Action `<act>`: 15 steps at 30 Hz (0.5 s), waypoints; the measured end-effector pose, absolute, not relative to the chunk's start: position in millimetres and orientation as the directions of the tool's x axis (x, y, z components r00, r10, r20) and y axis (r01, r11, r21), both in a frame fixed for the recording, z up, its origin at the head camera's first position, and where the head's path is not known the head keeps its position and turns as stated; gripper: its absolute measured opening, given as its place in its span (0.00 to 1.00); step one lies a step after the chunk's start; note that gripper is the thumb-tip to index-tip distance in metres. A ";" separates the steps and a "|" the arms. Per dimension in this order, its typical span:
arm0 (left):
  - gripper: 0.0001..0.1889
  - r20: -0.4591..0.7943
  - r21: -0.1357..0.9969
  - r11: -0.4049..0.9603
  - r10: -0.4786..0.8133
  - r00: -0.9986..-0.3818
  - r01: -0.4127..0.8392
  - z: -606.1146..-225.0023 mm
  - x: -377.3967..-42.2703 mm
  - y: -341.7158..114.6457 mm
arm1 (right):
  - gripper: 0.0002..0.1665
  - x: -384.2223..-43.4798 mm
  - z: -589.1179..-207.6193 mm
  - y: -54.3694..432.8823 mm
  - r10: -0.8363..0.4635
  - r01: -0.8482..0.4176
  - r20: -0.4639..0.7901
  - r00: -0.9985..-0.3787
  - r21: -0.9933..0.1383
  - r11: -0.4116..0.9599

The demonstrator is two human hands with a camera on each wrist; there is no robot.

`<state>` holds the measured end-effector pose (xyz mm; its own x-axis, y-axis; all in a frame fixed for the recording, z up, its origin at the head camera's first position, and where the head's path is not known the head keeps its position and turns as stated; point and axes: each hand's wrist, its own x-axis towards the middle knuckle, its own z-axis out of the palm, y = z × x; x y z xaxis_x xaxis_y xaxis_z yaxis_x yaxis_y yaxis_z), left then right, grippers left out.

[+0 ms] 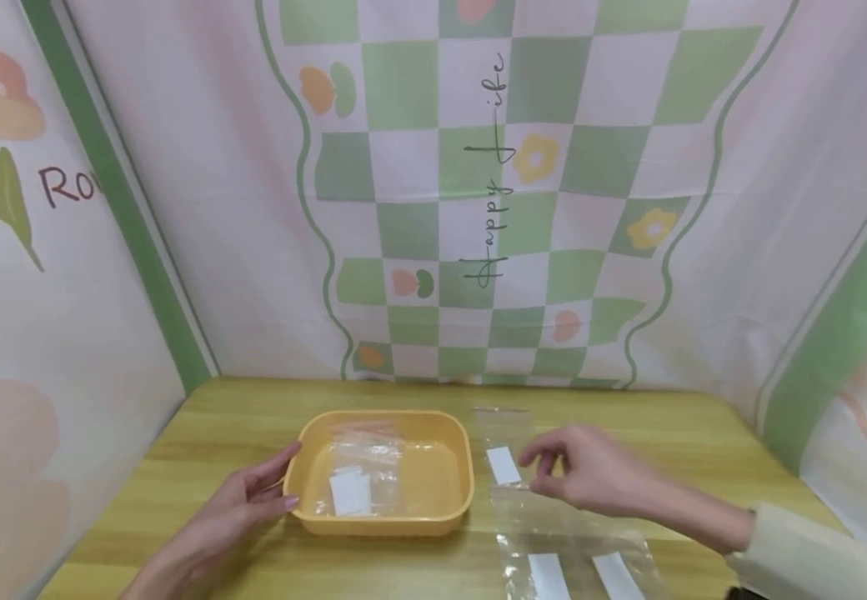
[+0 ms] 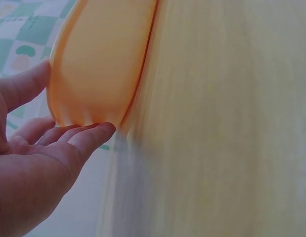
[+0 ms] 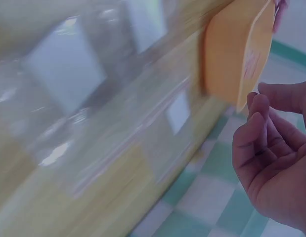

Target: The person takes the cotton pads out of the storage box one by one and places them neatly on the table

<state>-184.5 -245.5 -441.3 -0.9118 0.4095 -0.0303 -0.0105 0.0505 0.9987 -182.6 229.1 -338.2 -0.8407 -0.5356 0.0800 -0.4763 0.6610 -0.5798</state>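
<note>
Centrally, a yellow tray (image 1: 437, 527) with rounded corners sits upright on a wood-patterned table (image 1: 171, 479), and two bare hands flank it. At the tray's left end is the left hand (image 1: 231, 504): its thumb and fingers curve against the rim and outer wall, gripping that end, most likely so that the tray does not slide. Inside the tray, toward its left half, flat clear bags (image 1: 369, 454) lie in an overlapping pile, their white cards (image 1: 351, 493) nearly lined up; stacking them like this probably keeps them together in little room. Just right of the tray, one small clear bag (image 1: 493, 429) rests flat on the table, a white card (image 1: 503, 465) showing through it. Beside that bag, on the side away from the tray, hovers the right hand (image 1: 591, 471), fingers loosely bent, thumb and forefinger close together; nothing can be seen pinched between them, and whether they touch the bag is hard to tell. In front of the tray and to its right, more clear plastic (image 1: 576, 542) is spread with two white strips (image 1: 548, 577) under it, perhaps laid flat for easy reach; whether it is one bag or two is unclear. Beyond the tray hangs a green-and-white checked cloth (image 1: 474, 83) reading "Happy Life"
</note>
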 end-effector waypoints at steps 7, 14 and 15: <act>0.45 -0.010 0.999 0.032 0.422 -0.907 0.004 -440.0 -185.2 -243.9 | 0.10 -214.0 -329.9 168.2 -0.620 -0.572 0.115 -0.776 -0.542 0.616; 0.45 -0.021 1.000 0.029 0.411 -0.911 -0.010 -438.8 -184.2 -246.3 | 0.16 -251.8 -330.6 109.2 -0.726 -0.655 0.029 -0.687 -0.457 0.602; 0.45 -0.028 0.999 0.030 0.406 -0.913 -0.017 -439.2 -184.1 -246.5 | 0.17 -256.5 -332.9 101.8 -0.738 -0.668 0.015 -0.675 -0.437 0.602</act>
<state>-184.1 -246.5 -439.2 -0.9134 0.4060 -0.0283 -0.0174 0.0304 0.9994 -256.5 101.8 -332.9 -0.6750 -0.7377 0.0150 -0.6680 0.6023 -0.4371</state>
